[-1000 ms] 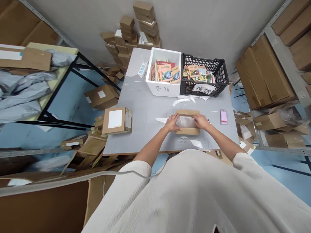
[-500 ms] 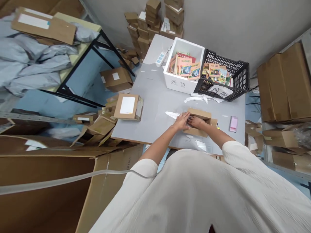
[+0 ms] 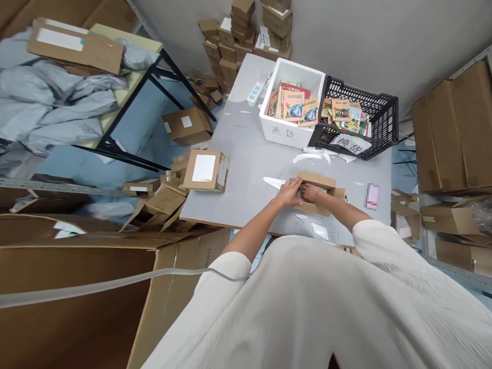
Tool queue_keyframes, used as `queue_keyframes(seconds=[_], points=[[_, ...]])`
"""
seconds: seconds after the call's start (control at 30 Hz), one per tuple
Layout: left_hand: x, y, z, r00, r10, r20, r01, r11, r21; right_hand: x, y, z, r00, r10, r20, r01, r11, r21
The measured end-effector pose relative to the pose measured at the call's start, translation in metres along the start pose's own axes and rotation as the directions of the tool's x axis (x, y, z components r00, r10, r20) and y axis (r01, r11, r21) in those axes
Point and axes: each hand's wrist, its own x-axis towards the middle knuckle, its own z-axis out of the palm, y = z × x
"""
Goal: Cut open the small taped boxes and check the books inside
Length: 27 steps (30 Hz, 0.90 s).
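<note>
A small open cardboard box [image 3: 317, 179] lies on the grey table in front of me, its long flaps standing apart. My left hand [image 3: 290, 192] spans the box's left end, fingers at the far side and thumb at the near side, gripping it. Inside the opening is my right hand [image 3: 310, 193], its fingers curled down against the left end. What those fingers hold, if anything, is hidden. The right forearm crosses over the box's near right part.
A white foam bin [image 3: 286, 134] and a black plastic crate [image 3: 386, 120], both holding books, stand at the table's back. A taped, labelled carton [image 3: 188, 177] sits at the left edge. Paper scraps [image 3: 319, 231] and a blurred pink item [image 3: 372, 196] lie near the box.
The whole view has shifted slightly, with things appearing a little further right. Both hands stay at the box's left end, with only slight finger movement.
</note>
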Motion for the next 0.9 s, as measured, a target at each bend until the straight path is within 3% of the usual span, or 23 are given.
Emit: queue_keyframes(seconds=[0.1, 0.4, 0.6, 0.7, 0.77, 0.8, 0.9], points=[[0.001, -0.001, 0.0, 1.0, 0.003, -0.003, -0.003, 1.0, 0.012, 0.002, -0.002, -0.009, 0.966, -0.076, 0.249, 0.111, 0.986, -0.128], [0.002, -0.003, -0.004, 1.0, -0.005, -0.013, 0.005, 0.998, 0.055, -0.032, 0.0, -0.035, 0.945, -0.163, 0.285, 0.232, 0.946, -0.227], [0.0, -0.001, -0.013, 1.0, 0.003, -0.002, -0.003, 0.996, 0.091, -0.066, 0.007, -0.069, 0.986, -0.073, 0.152, 0.103, 0.974, -0.2], [-0.001, 0.001, -0.017, 1.0, -0.016, -0.001, 0.016, 0.994, 0.106, -0.097, 0.025, -0.103, 0.996, 0.042, -0.083, -0.051, 0.992, -0.118], [-0.002, 0.001, -0.018, 1.0, -0.029, 0.003, 0.028, 0.992, 0.121, -0.122, 0.04, -0.124, 0.936, 0.19, -0.298, -0.194, 0.981, 0.015], [-0.002, 0.001, -0.019, 0.999, -0.032, 0.003, 0.031, 0.991, 0.129, -0.135, 0.048, -0.131, 0.871, 0.27, -0.41, -0.246, 0.963, 0.112], [-0.002, 0.001, -0.019, 0.999, -0.037, 0.0, 0.036, 0.988, 0.149, -0.169, 0.072, -0.138, 0.581, 0.537, -0.612, -0.252, 0.834, 0.492]])
